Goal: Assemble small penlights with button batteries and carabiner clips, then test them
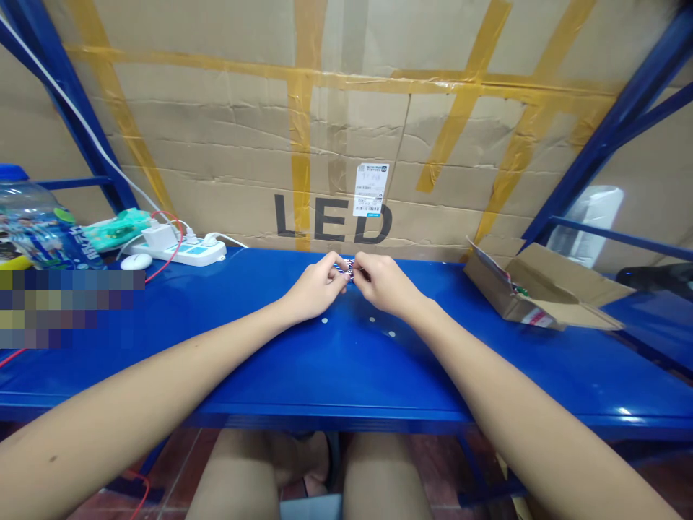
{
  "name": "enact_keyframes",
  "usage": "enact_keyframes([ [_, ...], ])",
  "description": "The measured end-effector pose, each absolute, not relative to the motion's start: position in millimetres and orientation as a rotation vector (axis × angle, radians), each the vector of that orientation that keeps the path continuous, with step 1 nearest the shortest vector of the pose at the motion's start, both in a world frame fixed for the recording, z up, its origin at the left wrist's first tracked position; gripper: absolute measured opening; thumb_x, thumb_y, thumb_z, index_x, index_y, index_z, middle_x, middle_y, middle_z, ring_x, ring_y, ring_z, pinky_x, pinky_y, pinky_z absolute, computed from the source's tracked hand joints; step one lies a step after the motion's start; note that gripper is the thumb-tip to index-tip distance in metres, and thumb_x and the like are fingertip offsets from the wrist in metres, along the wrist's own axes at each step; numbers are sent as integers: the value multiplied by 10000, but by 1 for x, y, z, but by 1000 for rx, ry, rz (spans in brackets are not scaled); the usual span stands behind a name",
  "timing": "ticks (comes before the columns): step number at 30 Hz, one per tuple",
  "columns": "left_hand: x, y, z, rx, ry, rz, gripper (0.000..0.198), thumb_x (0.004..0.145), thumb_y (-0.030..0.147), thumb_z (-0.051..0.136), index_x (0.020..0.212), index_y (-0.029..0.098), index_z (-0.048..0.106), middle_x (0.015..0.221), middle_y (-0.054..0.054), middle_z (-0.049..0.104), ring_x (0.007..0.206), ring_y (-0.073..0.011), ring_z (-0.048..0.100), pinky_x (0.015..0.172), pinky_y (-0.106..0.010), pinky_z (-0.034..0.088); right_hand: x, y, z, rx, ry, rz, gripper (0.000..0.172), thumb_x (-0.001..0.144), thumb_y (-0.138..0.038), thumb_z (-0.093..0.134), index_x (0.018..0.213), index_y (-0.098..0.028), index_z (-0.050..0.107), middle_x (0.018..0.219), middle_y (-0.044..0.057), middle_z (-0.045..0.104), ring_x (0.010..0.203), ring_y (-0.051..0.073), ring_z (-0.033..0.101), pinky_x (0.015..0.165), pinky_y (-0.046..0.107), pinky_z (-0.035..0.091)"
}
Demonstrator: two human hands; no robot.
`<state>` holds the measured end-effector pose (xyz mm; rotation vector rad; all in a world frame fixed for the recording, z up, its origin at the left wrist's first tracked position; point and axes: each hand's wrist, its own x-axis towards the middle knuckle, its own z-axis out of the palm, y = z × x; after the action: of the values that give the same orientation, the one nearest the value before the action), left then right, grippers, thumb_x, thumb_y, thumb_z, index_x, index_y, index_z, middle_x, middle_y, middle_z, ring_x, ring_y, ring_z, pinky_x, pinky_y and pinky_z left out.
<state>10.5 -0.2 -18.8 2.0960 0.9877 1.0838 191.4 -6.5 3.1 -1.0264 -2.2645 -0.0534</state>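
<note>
My left hand (320, 286) and my right hand (379, 280) meet over the blue metal shelf top (303, 375). Between their pinched fingertips is a small shiny silver-and-dark piece (349, 270), mostly covered by the fingers. Its kind is too small to make out. Both hands grip it, one from each side, close to the back of the shelf. Nearer to me, three small pale round spots (372, 319) show on the blue surface; whether they are loose discs or marks, I cannot tell.
A large cardboard box (227, 159) marked LED stands behind. At left are a plastic bottle (37, 217), a white power strip (198, 252) with cables, and a white oval object (136, 262). An open carton (492, 285) with small items sits at right. Blue frame posts flank the shelf.
</note>
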Motion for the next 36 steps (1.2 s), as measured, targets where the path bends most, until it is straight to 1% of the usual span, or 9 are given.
enact_keyframes([
  [4, 10, 2, -19, 2073, 1027, 1093, 103, 888, 280, 564, 936, 204, 514, 675, 16, 659, 624, -135, 613, 588, -247, 427, 190, -8, 3, -1025, -2302, -113, 210, 889, -125, 443, 726, -228, 357, 692, 47, 544, 636, 178, 455, 612, 294, 286],
  [8, 9, 4, -18, 2057, 1064, 1110, 96, 862, 260, 585, 915, 201, 530, 659, 21, 657, 608, -131, 598, 581, -244, 418, 191, -8, 4, -1027, -2282, -83, 192, 905, -140, 442, 740, -223, 387, 712, 52, 572, 653, 182, 484, 621, 295, 305],
  [13, 6, 6, -15, 2030, 1005, 1120, 107, 870, 273, 584, 937, 193, 558, 696, 3, 681, 694, -150, 638, 652, -262, 446, 195, -7, 6, -1059, -2182, 60, 156, 929, -177, 447, 778, -216, 450, 744, 50, 616, 688, 186, 554, 631, 290, 347],
  [15, 4, 7, -14, 2035, 992, 1125, 117, 874, 288, 585, 933, 189, 568, 710, -3, 685, 719, -155, 646, 672, -268, 450, 196, -5, 5, -1069, -2128, 184, 159, 936, -209, 453, 779, -218, 466, 698, 28, 603, 636, 174, 560, 604, 283, 366],
  [18, 3, 8, -14, 2053, 1000, 1103, 136, 879, 308, 577, 940, 186, 580, 737, -11, 689, 681, -147, 620, 629, -263, 431, 196, -2, 3, -1098, -2030, 424, 159, 924, -231, 469, 766, -220, 481, 640, -5, 576, 505, 141, 542, 527, 267, 390],
  [21, 3, 8, -14, 2063, 993, 1084, 135, 888, 299, 555, 953, 184, 583, 729, -5, 669, 645, -136, 582, 596, -256, 407, 197, 0, 1, -1103, -1974, 568, 154, 904, -215, 475, 750, -217, 487, 647, -17, 573, 446, 121, 542, 470, 256, 410],
  [26, 4, 4, -12, 2151, 980, 1112, 179, 862, 285, 587, 1005, 186, 631, 684, 31, 590, 623, -123, 505, 601, -252, 372, 196, 0, -1, -1065, -1989, 589, 161, 925, -234, 451, 770, -218, 492, 675, -18, 593, 444, 120, 568, 470, 262, 438],
  [32, 3, -1, -8, 2273, 1096, 1142, 171, 872, 328, 594, 971, 229, 692, 777, 17, 674, 677, -141, 545, 671, -270, 407, 194, -4, 1, -1023, -2010, 583, 158, 935, -248, 451, 792, -220, 513, 698, -10, 611, 460, 118, 558, 499, 265, 435],
  [36, 4, -5, -5, 2327, 1149, 1153, 148, 883, 300, 576, 977, 240, 673, 770, 20, 688, 645, -140, 569, 684, -277, 430, 192, -6, 1, -987, -2021, 563, 144, 930, -248, 464, 797, -224, 514, 702, -12, 609, 476, 120, 549, 511, 262, 432],
])
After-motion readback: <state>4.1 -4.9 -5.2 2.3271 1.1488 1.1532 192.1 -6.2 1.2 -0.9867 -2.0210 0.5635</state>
